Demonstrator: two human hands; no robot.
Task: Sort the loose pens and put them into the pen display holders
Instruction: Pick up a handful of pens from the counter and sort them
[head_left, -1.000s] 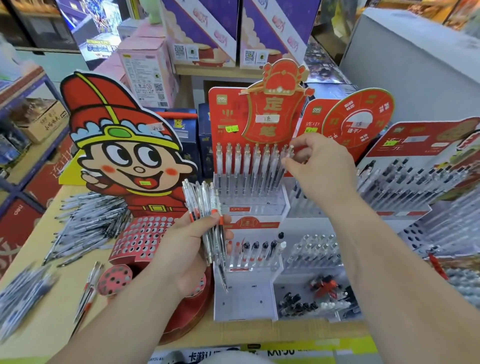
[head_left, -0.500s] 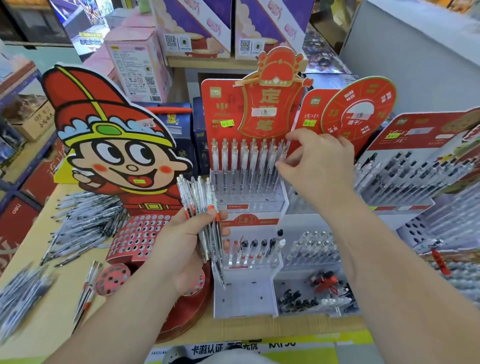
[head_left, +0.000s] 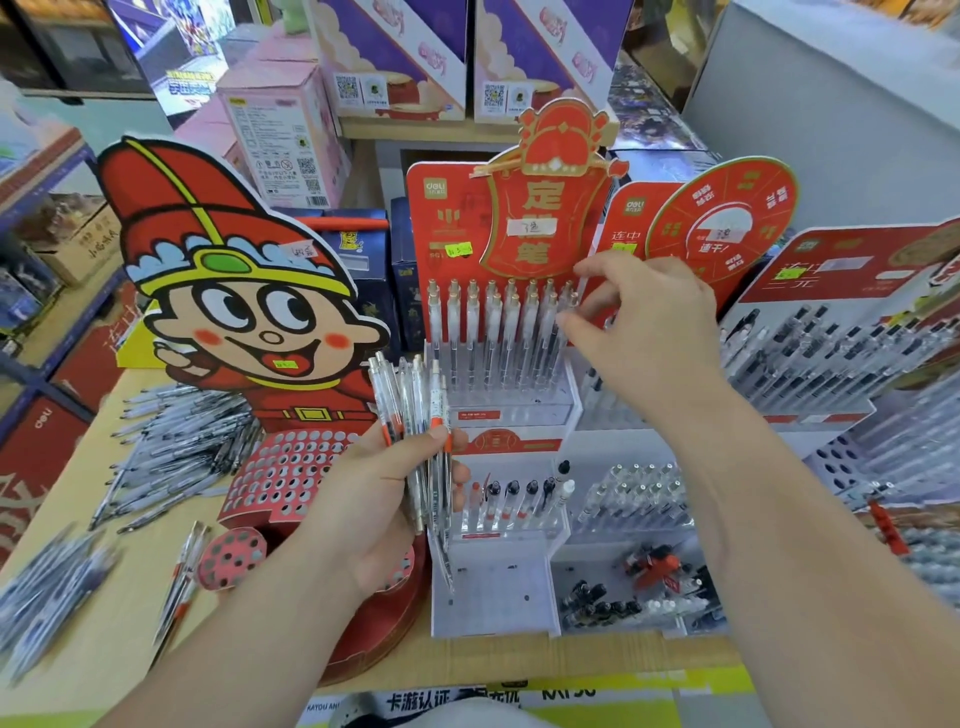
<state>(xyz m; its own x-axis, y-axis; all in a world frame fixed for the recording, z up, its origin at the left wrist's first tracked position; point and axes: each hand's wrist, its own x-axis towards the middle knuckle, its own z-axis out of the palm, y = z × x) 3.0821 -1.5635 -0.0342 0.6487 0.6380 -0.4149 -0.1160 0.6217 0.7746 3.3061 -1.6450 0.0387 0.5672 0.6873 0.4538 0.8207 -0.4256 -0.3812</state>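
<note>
A fanned bundle of clear-barrelled pens with orange-red grips (head_left: 415, 415) was gripped in the left hand (head_left: 379, 504), fingers and thumb curled round it, in front of the red cardboard cartoon-figure holder with a perforated top (head_left: 291, 467). The right hand (head_left: 649, 332) was held at the right end of the upper clear acrylic tier (head_left: 504, 405) of the red-backed display holder (head_left: 452, 208), forefinger and thumb bent about the top of the end pen. Whether that pen was actually pinched could not be told. In this upper tier, white pens with gold tops (head_left: 491, 322) were stood upright in two close rows. In the lower clear tier (head_left: 511, 522), a few pens with black or white tops were stood. Just to its right, a low rack was filled with clear pens (head_left: 636, 499), and in the white tray (head_left: 576, 566) below it small black, red and clear pieces (head_left: 639, 582) were heaped. Farther right, black-topped pens (head_left: 831, 358) were racked in slanting rows. A heap of loose grey-and-black pens (head_left: 171, 441) was spread on the pale wooden table (head_left: 104, 639) left of the cartoon holder, and a second, blurred heap (head_left: 47, 592) was seen near the left edge.
</note>
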